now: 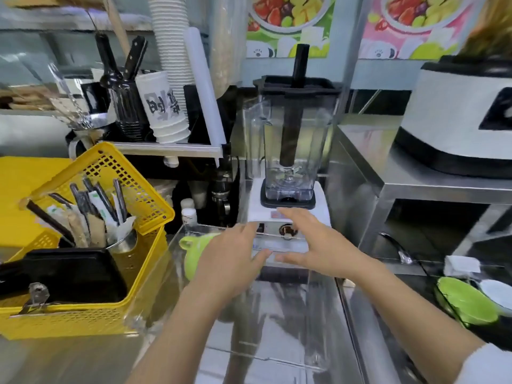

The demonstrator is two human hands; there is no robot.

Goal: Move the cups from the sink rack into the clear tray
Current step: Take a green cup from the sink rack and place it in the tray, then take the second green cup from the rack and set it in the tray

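The clear tray (288, 353) stands on the steel counter in front of me. A green cup (194, 253) sits in its far left corner. My left hand (232, 261) rests against the cup's right side with its fingers stretched out, not curled round it. Just to the right, my right hand (313, 245) hovers palm down over the tray's far edge, fingers spread and holding nothing. In the sink rack at the right edge lie another green cup (468, 303) and a white cup (498, 292), both far from my hands.
A blender (291, 151) on a white base stands right behind the tray. A yellow basket (83, 320) with utensils and a black tray touches the clear tray's left side. A steel shelf (432, 184) with a white appliance rises at the right.
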